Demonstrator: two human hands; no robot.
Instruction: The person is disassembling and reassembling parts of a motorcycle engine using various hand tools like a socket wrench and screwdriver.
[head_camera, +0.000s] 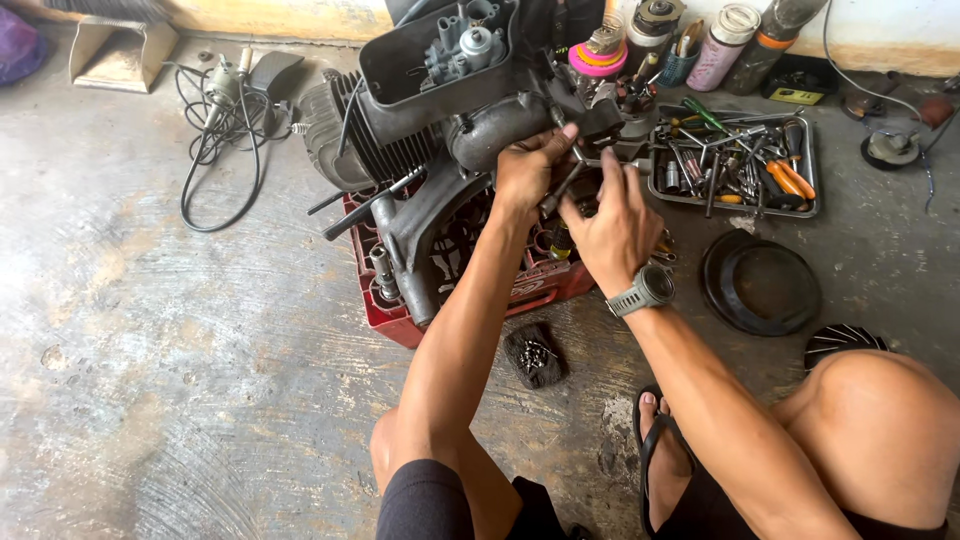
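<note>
Engine: dark grey, greasy metal engine block w/ cooling fins sits tilted on a red plastic crate, which lifts it off the concrete floor and brings the side casing up to arm height for someone squatting.
Left hand: left hand is curled over the rounded grey casing, fingers bent and pressing on it; judged to be steadying the block so it doesn't rock on the crate. Whether it also pinches a small part, can't tell.
Right hand: right hand, grey wristwatch on the wrist, fingers partly closed round a thin dark metal tool shaft angled up into the gap under the left hand. Tip hidden, so what it engages can't be seen.
Tray: shallow grey metal tray of screwdrivers, pliers and bits lies just right of the engine, within easy reach of the right hand.
Loose parts: round black cover lies on the floor near the tray, off to the side; small dark rag w/ tiny metal bits lies on the floor in front of the crate.
Far side: black cable and a small power tool lie well apart to the left, out of the working zone.
</note>
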